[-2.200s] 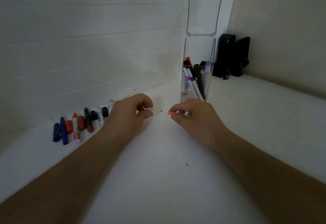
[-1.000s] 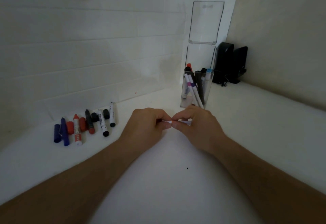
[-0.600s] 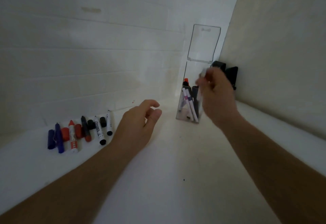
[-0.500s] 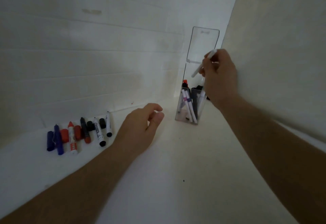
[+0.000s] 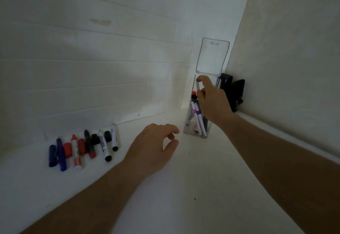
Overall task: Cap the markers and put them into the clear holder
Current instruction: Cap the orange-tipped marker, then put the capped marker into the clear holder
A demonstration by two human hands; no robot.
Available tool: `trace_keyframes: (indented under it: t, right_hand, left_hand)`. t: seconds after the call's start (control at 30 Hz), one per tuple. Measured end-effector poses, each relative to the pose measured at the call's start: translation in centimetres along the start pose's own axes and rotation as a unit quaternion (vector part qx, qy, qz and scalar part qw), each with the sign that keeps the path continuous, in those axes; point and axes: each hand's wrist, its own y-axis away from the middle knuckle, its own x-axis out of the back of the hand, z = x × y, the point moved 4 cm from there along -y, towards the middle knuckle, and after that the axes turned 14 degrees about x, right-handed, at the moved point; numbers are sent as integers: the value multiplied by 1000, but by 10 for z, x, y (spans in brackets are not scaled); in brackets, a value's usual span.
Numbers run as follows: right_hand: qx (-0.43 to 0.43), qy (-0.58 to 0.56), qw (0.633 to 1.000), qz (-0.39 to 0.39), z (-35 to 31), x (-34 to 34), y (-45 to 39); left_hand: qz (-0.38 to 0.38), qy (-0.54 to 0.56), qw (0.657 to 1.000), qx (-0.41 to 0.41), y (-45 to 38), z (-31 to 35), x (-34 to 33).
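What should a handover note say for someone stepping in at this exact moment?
Right hand pinches a white marker upright over the clear holder, not yet dropped in.
Left hand hovers above the counter, loosely curled, holding nothing.
Done: several capped markers stand in the holder.
Left: release this one, then deal with the row of markers and loose caps lying by the wall on the left; cap those that need it and put them in the holder.

- Nothing here is really reading as text.
- The red-and-white marker (image 5: pixel 76 155) is showing some red print on its barrel, too blurry to make out.
- The white marker with the black cap (image 5: pixel 104 147) is carrying dark lettering, also too small to make out.
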Motion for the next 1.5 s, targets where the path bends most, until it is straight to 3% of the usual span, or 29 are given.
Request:
trace_keyframes:
  t: [0.23, 0.5, 0.7, 0.9, 1.0, 1.17, 1.27, 1.37, 1.5]
  right_hand:
    - [-27, 17, 1000, -3, 11, -5, 0]
    - [-33, 94, 993, -71, 16, -10, -3]
    - [-21, 80, 991, -107, 7, -7, 1]
    - [-24, 73, 995, -63, 9, -8, 0]
    - [0, 43, 999, 6, 6, -2, 1]
    - [153, 38, 983, 98, -36, -6, 16]
    - [192, -44, 980, 7, -79, -43, 29]
    - [145, -146, 972, -114, -120, -88, 44]
    - [123, -211, 945, -217, -163, -132, 53]
  left_hand:
    - [0, -3, 1000, -7, 0, -2, -1]
    - [1, -3, 1000, -16, 0, -3, -1]
    - [8, -4, 999, -31, 0, -2, 0]
    - [13, 11, 999, -51, 3, 2, 2]
    - [2, 19, 997, -69, 6, 2, 5]
    - [48, -13, 998, -45, 4, 3, 33]
    - [158, -22, 987, 22, -3, -10, 81]
    - [234, -27, 961, 147, -12, -48, 123]
    - [186, -122, 937, 270, -19, -96, 133]
